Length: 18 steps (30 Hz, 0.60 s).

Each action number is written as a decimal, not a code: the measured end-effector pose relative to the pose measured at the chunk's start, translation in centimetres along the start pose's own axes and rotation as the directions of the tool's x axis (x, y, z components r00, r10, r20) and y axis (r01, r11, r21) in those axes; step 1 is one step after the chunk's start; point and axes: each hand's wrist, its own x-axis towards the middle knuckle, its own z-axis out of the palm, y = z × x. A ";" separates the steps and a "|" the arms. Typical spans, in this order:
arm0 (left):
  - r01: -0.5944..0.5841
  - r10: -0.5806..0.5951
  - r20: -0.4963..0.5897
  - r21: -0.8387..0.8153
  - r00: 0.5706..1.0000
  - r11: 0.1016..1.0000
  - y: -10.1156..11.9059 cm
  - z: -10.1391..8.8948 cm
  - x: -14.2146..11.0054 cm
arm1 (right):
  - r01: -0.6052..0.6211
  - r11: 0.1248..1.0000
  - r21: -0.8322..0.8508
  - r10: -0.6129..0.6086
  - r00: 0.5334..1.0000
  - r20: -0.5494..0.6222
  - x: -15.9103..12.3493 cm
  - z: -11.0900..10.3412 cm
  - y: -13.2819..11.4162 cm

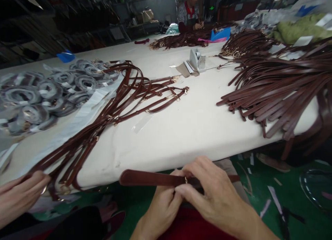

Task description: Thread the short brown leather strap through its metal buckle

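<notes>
Both hands meet below the near edge of the white counter (pixel 181 129), clamped on one brown leather strap (pixel 145 178) that lies level across the lap. The left hand (pixel 163 202) pinches the strap from beneath; the right hand (pixel 210 191) closes over it from above, fingertips pressed at a small gold-coloured ring (pixel 186 179) on the strap. The strap's rounded end sticks out to the left, free of both hands.

On the counter ahead lies a bundle of strap assemblies with gold clasps (pixel 135 94), spilling off the near left edge. There another person's hand (pixel 18 195) touches their hanging ends. A large heap of loose brown straps (pixel 280 87) fills the right side, wrapped coils (pixel 44 91) the left, and a tape dispenser (pixel 197 60) stands farther back.
</notes>
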 end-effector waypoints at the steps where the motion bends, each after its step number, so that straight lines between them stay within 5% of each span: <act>1: -0.011 0.011 -0.008 0.019 1.000 1.000 0.0 0.2 0.2 | 0.043 0.997 -0.066 -0.043 0.999 0.011 0.1 0.4 -0.3; 4: 0.022 -0.019 -0.095 0.034 0.995 0.999 0.0 0.8 0.7 | 0.083 0.990 -0.117 -0.088 0.995 -0.040 0.4 1.6 0.0; 6: 0.099 -0.106 -0.122 -0.060 0.987 0.993 0.1 0.8 0.9 | -0.035 0.996 0.081 0.045 0.991 -0.126 0.5 1.9 0.8; 10: 0.248 -0.252 0.046 -0.415 0.967 0.875 0.3 0.5 0.7 | -0.295 0.720 0.628 0.440 0.894 -0.085 0.8 1.5 2.1; 14: 0.266 -0.226 0.143 -0.596 0.964 0.757 0.0 0.2 0.5 | -0.288 0.511 0.810 0.535 0.844 -0.038 0.9 1.6 2.9; 18: 0.250 -0.235 0.107 -0.617 0.966 0.747 -0.3 0.6 0.6 | -0.284 0.467 0.838 0.545 0.838 -0.019 0.8 2.2 3.4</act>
